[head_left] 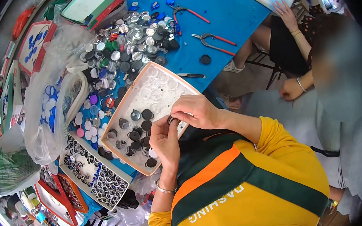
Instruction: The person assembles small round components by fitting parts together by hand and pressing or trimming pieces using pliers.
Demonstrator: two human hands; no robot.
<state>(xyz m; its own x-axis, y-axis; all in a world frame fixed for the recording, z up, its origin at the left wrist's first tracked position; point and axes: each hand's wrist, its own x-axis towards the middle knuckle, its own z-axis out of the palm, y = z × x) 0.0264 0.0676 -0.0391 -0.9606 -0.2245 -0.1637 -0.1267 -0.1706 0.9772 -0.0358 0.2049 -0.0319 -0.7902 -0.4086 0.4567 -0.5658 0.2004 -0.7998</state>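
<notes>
My left hand [164,141] is closed, its thumb and fingers pinching a small dark round cap [171,120]. My right hand [198,112] meets it there, fingertips pressed together on the same cap. Fingers cover most of the cap, so its details are hidden. Both hands are above the near edge of a shallow white box with an orange rim [116,115]. Inside that box lie several black caps [147,114], a round silver-topped piece [135,115] and clear plastic rings [155,96].
A large heap of mixed caps [139,38] covers the blue table [223,4] beyond the box. Red-handled pliers [215,43] and tweezers [190,75] lie rightward. A tray of small ring-shaped parts [109,183] stands left, near plastic bags [45,126]. Another person [305,48] sits at right.
</notes>
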